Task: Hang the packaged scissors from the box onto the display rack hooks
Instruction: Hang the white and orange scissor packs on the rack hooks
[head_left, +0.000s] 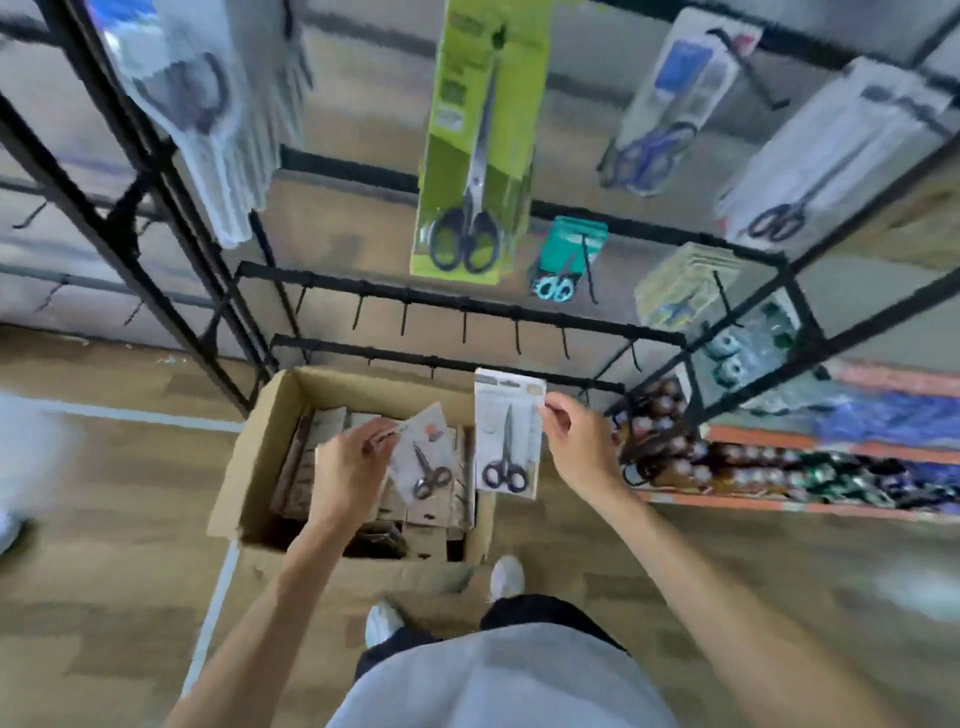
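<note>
Right hand (576, 441) fingers (553, 413) pinch the upright scissors pack (506, 431) by its right edge, blades pointing up. Left hand (348, 462) fingers pinch a tilted second pack (423, 457) over the open box (260, 447), blades up-left.

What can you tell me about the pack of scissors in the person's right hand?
The scissors pack is a flat white card, seemingly under clear plastic, holding one small pair with dark handle loops at the bottom and blades pointing up. A grey strip runs across its top. It hangs roughly upright over the right rim of the open cardboard box, just in front of the black rack's lowest hooks. The right hand pinches its upper right edge; nothing else touches it.
</note>
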